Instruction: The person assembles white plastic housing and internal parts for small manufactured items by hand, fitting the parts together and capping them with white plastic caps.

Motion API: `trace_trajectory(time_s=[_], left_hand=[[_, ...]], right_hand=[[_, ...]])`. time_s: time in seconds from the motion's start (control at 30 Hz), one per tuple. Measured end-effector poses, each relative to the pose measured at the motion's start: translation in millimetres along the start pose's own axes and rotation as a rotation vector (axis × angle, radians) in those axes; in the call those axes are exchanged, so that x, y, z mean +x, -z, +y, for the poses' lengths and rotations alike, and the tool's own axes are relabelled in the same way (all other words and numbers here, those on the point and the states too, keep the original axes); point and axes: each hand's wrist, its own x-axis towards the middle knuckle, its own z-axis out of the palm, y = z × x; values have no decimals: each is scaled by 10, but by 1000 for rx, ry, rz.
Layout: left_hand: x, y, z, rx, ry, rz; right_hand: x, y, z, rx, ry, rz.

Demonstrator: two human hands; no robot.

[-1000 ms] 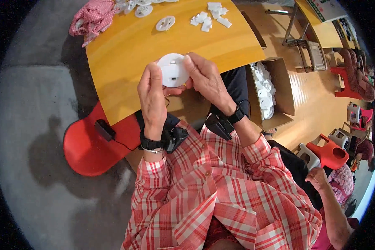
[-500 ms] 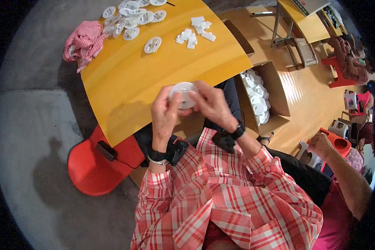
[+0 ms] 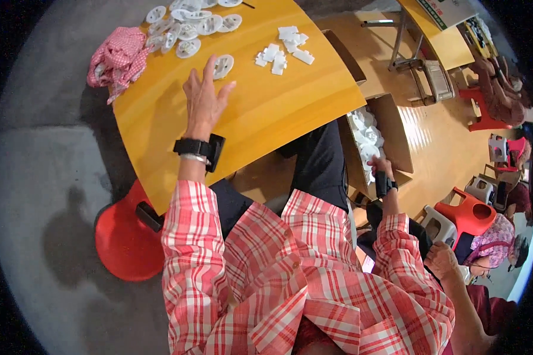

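My left hand (image 3: 204, 100) reaches over the yellow table, fingers spread and nothing in them. Just beyond its fingertips lies a single round white plastic disc (image 3: 223, 67) with cut-outs in its face. My right hand (image 3: 380, 167) is low on the right, at the near end of a cardboard box (image 3: 397, 127) full of similar white discs (image 3: 368, 135). Its fingers are small and partly hidden, so I cannot make out whether it holds a disc. A heap of white discs (image 3: 188, 29) lies at the far left of the table.
Several small flat white plastic pieces (image 3: 278, 59) lie right of the disc. A pink dotted cloth (image 3: 121, 62) hangs over the table's left edge. A red stool (image 3: 127, 242) stands at the left. A co-worker's forearm (image 3: 459, 296) is close by on my right.
My hands have parted from the white disc they held together. The left has moved forward over the table and opened; the right has swung right and down to the cardboard box.
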Motion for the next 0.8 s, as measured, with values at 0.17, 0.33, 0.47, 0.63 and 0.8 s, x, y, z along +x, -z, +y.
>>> trace_trajectory(time_s=[0.17,0.33,0.47,0.63,0.8], left_hand=[[220,-120,2,62,42,-348],[149,-67,-53,-5,12,-262],[56,26,-100,-110,62,-200],[-266,288,-72,-1152,834,-202],[-639,532,131,-1576,907,-87]], right_hand=[[133,269,244,-558,227,61],[-476,-74,-1306,-591,727,498],[-862,-702,-2350,-433,1102,530],[-826,-1468,-2867,-382,1329,105],[-878,-1911,-2972,-521,1045,144]])
